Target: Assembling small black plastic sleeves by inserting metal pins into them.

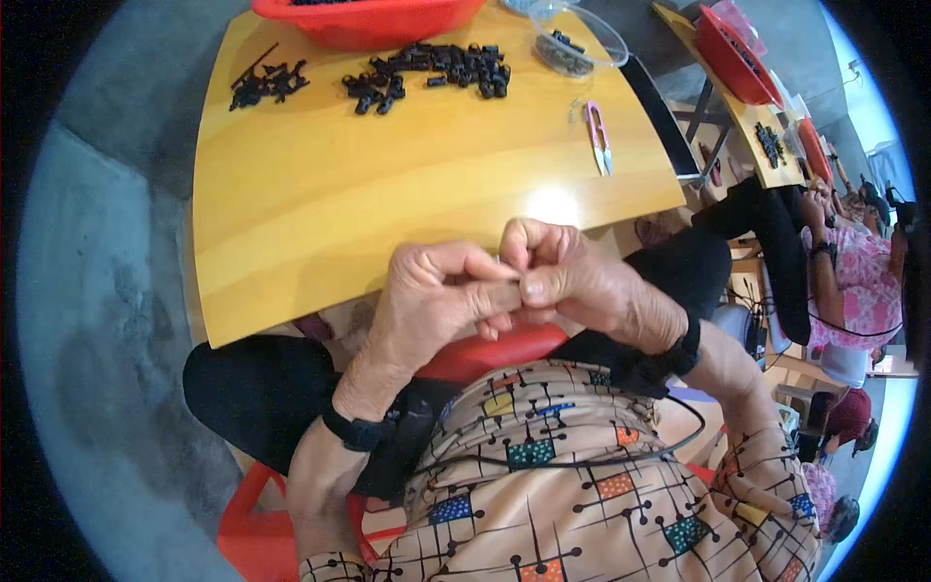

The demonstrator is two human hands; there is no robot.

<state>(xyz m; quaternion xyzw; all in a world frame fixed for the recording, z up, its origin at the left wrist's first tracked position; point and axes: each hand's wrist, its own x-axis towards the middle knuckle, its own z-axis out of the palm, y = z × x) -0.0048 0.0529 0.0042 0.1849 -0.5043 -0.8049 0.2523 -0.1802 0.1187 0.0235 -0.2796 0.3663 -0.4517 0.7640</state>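
Fingertips meet where my left hand [441, 291] and my right hand [562, 276] come together over the near edge of the yellow table [407, 194]. Both hands are pinched closed, and whatever lies between the fingers is hidden or too small to make out. Farther back on the tabletop lies a pile of small black plastic parts [451, 68]. A smaller heap of thin black pieces [276, 82] is to its left. Thread snips [598, 141] with pink handles rest on the right side, blades toward me.
A red basin [373, 21] of dark parts stands at the table's far edge. A clear plastic tub [567, 58] with small parts sits at the far right. Beyond is another table [742, 121] with a red basin [732, 58]. People sit along the right, one in a pink shirt [858, 286].
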